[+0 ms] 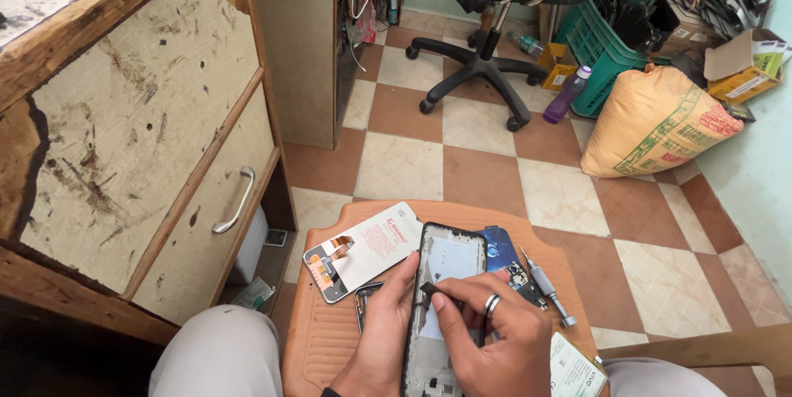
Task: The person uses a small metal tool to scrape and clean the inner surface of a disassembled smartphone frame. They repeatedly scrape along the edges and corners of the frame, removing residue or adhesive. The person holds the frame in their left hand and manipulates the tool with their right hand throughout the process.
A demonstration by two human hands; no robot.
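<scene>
Both hands (445,323) on phone frame (445,281)

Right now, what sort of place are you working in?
Likely a small phone repair corner: an opened phone frame on an orange stool, a screwdriver beside it, with a worn wooden desk alongside.

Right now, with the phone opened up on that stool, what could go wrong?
The phone frame is propped on a small orange stool, steadied only by the left hand; it might slip off. The right hand pinches a small dark piece that could easily drop. The screwdriver and circuit board lie near the stool's edge and might roll or get knocked onto the tiled floor.
</scene>
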